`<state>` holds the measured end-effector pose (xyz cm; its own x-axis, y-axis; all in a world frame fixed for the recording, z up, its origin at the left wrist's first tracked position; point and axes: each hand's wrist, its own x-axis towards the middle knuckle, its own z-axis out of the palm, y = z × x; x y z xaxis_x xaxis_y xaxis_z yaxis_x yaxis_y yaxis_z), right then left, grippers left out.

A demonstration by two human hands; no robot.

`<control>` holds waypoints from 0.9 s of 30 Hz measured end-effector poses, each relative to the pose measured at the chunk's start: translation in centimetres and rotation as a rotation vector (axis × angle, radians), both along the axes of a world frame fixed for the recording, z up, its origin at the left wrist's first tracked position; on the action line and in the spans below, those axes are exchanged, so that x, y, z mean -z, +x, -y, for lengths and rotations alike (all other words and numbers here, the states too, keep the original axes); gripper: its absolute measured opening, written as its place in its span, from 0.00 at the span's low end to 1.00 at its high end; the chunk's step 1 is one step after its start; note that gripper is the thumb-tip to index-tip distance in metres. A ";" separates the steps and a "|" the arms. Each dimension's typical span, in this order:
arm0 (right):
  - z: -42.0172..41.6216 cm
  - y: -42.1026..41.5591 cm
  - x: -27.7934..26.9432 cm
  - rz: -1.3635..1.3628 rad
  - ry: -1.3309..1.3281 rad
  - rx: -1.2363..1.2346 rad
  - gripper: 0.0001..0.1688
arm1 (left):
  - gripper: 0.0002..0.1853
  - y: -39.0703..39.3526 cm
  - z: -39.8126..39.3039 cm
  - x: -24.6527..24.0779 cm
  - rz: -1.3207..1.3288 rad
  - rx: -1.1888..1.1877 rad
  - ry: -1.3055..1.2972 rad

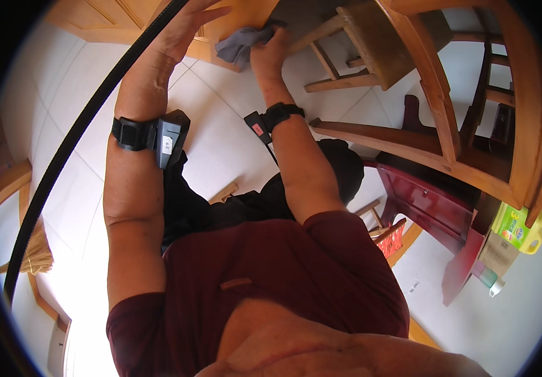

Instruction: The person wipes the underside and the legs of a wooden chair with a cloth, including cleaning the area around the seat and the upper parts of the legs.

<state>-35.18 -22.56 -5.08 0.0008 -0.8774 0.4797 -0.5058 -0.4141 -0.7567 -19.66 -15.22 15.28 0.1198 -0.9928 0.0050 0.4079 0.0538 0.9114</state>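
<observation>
My right hand [269, 47] is closed around a grey cloth [238, 45]. The bunched cloth lies against the lower edge of a light-brown wooden door panel [125, 21]. My left hand [181, 30] is at the top of the view, in front of the same panel, with its thumb apart from the palm. Its other fingertips are cut off by the picture's rim, and I cannot tell whether it touches the wood. Each forearm bears a black strapped device.
Right of my right hand are a wooden stool [384, 45] and a large wooden chair frame [440, 94]. Farther right stand a dark red cabinet [424, 200] and a yellow-green jug [516, 228]. A straw broom [38, 252] is at left. A black strap [82, 103] crosses the view.
</observation>
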 end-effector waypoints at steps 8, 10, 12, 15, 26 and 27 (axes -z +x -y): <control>-0.5 0.0 -2.1 0.175 0.192 -0.072 0.16 | 0.24 0.0 0.1 0.1 0.035 -0.022 -0.011; -0.8 0.0 -5.1 0.228 0.048 -0.113 0.17 | 0.25 -0.1 0.1 0.3 0.049 -0.027 -0.003; -1.1 -0.1 -6.4 0.217 -0.063 -0.123 0.16 | 0.25 -0.2 0.1 0.5 0.055 -0.029 0.000; -1.3 -0.1 -6.4 0.126 -0.138 -0.102 0.16 | 0.26 -0.1 0.0 0.5 0.053 -0.036 -0.001; -0.1 -1.2 3.6 0.040 0.270 -0.031 0.19 | 0.26 -0.8 0.9 0.9 0.038 0.006 0.010; -0.4 -0.7 2.8 0.036 0.284 -0.040 0.19 | 0.25 -0.7 0.7 0.6 0.047 -0.006 0.021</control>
<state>-35.88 -22.18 -7.90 0.0256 -0.9763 0.2151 -0.4641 -0.2022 -0.8624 -20.32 -15.92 14.66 0.1261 -0.9920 -0.0102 0.3640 0.0368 0.9307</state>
